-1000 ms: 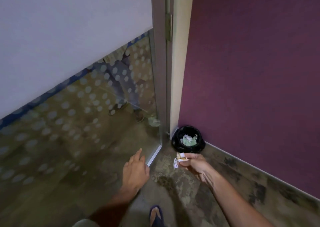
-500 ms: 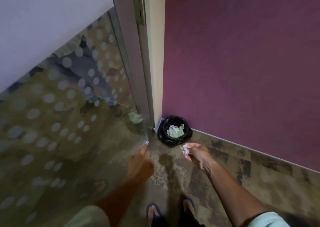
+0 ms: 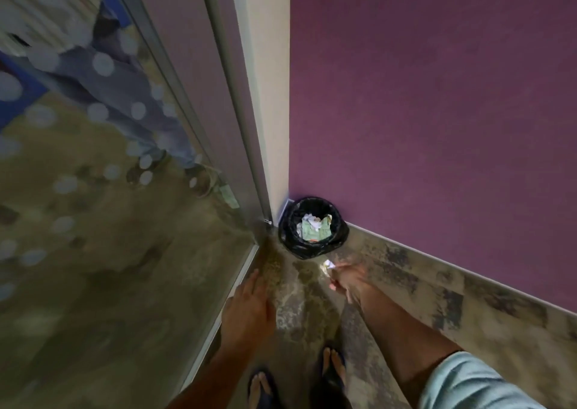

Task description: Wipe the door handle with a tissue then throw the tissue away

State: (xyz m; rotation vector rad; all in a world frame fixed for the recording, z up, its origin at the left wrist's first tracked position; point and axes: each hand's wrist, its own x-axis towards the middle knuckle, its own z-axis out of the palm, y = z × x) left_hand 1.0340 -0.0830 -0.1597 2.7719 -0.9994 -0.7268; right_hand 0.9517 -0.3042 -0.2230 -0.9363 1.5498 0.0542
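Note:
A small bin with a black liner (image 3: 288,236) stands on the floor in the corner, below the purple wall, with crumpled paper inside. My right hand (image 3: 348,279), blurred, is stretched toward it and pinches a small white crumpled tissue (image 3: 327,265) just short of the bin's near rim. My left hand (image 3: 248,308) hangs with fingers loosely apart by the lower edge of the glass door (image 3: 125,221), holding nothing. The door handle is out of view.
The purple wall (image 3: 437,111) with a pale skirting runs along the right. A cream door frame (image 3: 265,96) meets it at the corner. The glass door has frosted dots and reflections. My feet in dark sandals (image 3: 334,368) stand on a mottled floor.
The view has swung down and closer to the corner. My right hand with the tissue has moved nearer the bin; my left hand stays by the door edge.

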